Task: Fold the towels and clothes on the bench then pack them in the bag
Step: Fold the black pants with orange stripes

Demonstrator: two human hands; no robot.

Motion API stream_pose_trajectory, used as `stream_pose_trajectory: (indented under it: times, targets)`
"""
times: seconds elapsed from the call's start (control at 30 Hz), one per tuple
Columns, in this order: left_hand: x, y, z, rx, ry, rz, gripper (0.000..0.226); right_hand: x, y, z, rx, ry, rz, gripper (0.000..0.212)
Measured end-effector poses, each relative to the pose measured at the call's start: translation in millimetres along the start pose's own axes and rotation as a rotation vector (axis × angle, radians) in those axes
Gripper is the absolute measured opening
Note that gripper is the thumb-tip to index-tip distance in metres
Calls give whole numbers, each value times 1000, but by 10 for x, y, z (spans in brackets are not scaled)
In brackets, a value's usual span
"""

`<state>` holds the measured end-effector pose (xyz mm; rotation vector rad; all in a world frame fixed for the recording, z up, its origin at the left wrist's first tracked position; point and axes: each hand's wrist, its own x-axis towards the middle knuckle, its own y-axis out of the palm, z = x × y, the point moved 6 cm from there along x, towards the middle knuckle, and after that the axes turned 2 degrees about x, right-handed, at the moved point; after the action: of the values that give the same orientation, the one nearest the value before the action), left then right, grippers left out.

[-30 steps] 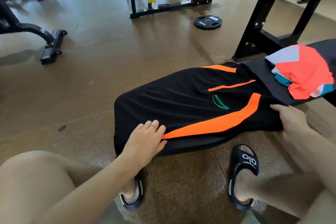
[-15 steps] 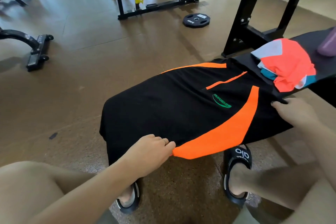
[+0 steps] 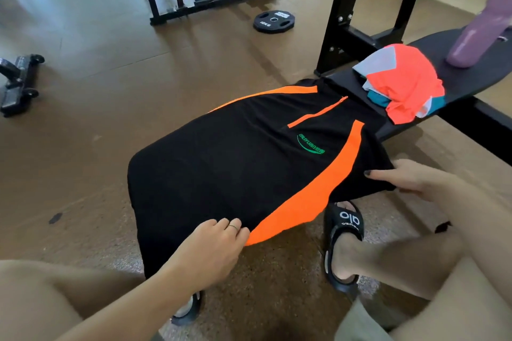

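While the black and orange garment (image 3: 235, 169) is spread across the frame's centre, its lower edge is pinched by the left hand (image 3: 213, 246) and its right edge gripped by the right hand (image 3: 410, 177); folded clothes (image 3: 401, 86) and a purple bottle (image 3: 479, 28) are seen upper right on the bench (image 3: 471, 75).

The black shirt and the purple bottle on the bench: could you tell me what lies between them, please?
In the head view, a crumpled coral garment lies between shirt and bottle.

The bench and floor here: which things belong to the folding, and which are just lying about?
Job: black shirt with orange stripes, held by left hand and right hand; crumpled coral-and-teal garment; black padded bench.
Lying about: purple bottle; black weight plate.
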<state>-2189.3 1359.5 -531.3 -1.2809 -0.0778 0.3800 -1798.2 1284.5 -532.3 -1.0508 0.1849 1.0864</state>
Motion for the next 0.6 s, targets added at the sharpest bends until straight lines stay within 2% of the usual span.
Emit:
stream_pose_trajectory:
  times: [0.13,0.23,0.33,0.37,0.43,0.53,0.6]
  targets:
    - [-47,69,78,-46,-99,87,39,-95,-11,-110,-76,47,-24,33]
    - [-76,7,11,-77,-92,97,36,-110,-73,-170,-224,77,-48,47]
    - [11,-73,-116,-18,-55,43,56,-96,-156,-89,-155,-90,-187,30]
    - [70,-73,-136,18,-58,34,59,-109,-200,-54,-108,-163,-257,23]
    - [202,-53,-160,65,-63,38,56,-157,-288,0,41,-290,-357,24]
    - [382,-52,-183,74,-43,82,41,-207,-382,23,445,-402,-322,32]
    - [467,-62,-244,53,22,140,29,-193,-408,-23,676,-373,-309,21]
